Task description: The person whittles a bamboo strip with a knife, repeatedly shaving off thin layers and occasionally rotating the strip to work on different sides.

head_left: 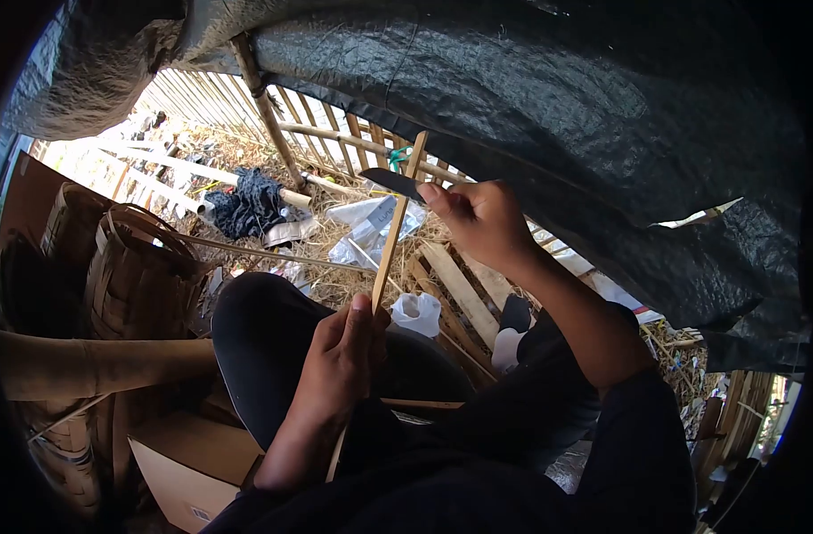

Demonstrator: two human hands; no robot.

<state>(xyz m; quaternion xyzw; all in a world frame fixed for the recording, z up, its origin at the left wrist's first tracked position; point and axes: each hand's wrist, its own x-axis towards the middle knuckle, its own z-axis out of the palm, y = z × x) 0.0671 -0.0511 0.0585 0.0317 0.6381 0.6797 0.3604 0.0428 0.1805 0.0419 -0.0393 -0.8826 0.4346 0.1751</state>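
My left hand is closed around a long, pale bamboo strip, which slants up and away from me; its lower end runs down past my wrist. In my right hand is a knife with a dark blade, its handle hidden in my fist. The blade points left and lies across the upper part of the strip, seemingly against it. My right thumb rests near the base of the blade.
Woven baskets and a thick bamboo pole are at my left, above a cardboard box. A dark tarp hangs low ahead and right. Wooden slats, a white plastic bag and dark cloth lie on the straw-covered ground.
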